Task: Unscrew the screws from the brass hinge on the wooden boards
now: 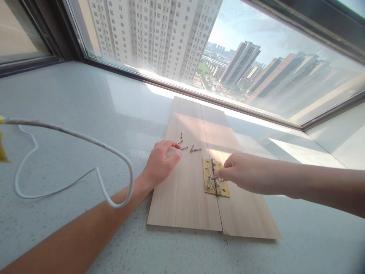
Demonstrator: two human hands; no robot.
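Note:
Two light wooden boards (185,190) lie side by side on a speckled white sill. A brass hinge (216,182) sits across their seam. My right hand (245,173) is pinched on a small screw (212,177) at the hinge's left leaf. My left hand (161,161) rests on the left board, its fingers curled towards several loose screws (189,146) lying just beyond its fingertips. Nothing shows inside that hand.
A white cable (85,139) loops over the sill at the left and passes in front of my left forearm. A large window (228,57) with a dark frame runs along the back, right behind the boards' far edge.

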